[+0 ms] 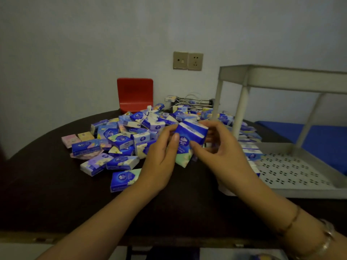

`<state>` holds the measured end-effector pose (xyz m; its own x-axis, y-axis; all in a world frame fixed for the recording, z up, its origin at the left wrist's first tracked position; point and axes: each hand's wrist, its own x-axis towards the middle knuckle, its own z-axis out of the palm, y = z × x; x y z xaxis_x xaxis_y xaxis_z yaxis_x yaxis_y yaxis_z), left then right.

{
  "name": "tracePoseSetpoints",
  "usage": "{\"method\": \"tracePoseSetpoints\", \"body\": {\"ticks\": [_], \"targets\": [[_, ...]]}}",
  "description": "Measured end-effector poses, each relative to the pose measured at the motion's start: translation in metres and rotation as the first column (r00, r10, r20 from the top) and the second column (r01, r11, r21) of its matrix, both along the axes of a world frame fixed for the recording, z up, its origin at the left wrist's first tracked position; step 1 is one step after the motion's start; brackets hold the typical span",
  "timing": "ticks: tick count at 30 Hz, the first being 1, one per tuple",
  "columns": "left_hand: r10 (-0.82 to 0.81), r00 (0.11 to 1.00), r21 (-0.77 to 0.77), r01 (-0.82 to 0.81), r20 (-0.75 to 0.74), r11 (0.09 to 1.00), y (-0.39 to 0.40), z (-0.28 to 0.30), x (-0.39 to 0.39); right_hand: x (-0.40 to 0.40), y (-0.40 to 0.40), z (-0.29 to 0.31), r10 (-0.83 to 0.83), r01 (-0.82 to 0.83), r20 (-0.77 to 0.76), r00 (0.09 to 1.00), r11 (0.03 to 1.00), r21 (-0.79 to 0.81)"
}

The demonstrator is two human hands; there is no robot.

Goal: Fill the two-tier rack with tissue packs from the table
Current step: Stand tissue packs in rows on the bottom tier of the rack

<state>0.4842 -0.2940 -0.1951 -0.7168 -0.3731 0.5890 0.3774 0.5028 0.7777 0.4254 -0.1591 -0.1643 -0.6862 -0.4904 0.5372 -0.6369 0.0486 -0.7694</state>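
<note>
Both hands met over the middle of the table (47,194), and between them they held a blue pack (189,136) lifted clear of the heap. The left hand (161,162) pinched its left edge, thumb on the near face and fingers behind, mostly hidden by the pack itself. The right hand (219,152) grasped the right edge, its thumb curled on the lower corner; the fingers wrapped round the far side could not be fully seen. A pale green pack (185,159) showed just under the grip, half covered by both hands, and whether either hand held it could not be told. Left of and beyond the grip lay the heap (122,141) of loose packs, mostly blue and white, a few pink and yellow, their print too blurred to read. Right of the grip stood the rack (281,79), cut off by the right edge; its perforated lower tray (293,171) was mostly bare, with a row of packs (250,152) along its left side, partly screened by the right hand. Beyond the heap a red chair back (135,94) rose behind the table, and some wire thing (193,102) with cables lay there, hard to make out. The right wrist wore a bracelet (293,220) and a watch (326,239).
</note>
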Motion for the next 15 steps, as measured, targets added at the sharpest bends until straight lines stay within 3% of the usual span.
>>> {"method": "tracePoseSetpoints", "body": {"ticks": [7, 11, 15], "targets": [[-0.247, 0.967, 0.059, 0.25, -0.059, 0.966, 0.055, 0.007, -0.023, -0.009, 0.083, 0.02, -0.023, 0.021, -0.012, 1.0, 0.993, -0.115], [-0.25, 0.963, 0.03, 0.248, 0.096, 0.968, 0.069, -0.013, -0.049, -0.048, 0.131, 0.013, -0.111, 0.125, 0.083, 0.99, 0.972, -0.197], [-0.274, 0.933, 0.018, 0.277, 0.235, 0.961, 0.081, -0.028, -0.059, -0.093, 0.155, -0.012, -0.218, 0.238, 0.142, 0.966, 0.961, -0.14]]}}
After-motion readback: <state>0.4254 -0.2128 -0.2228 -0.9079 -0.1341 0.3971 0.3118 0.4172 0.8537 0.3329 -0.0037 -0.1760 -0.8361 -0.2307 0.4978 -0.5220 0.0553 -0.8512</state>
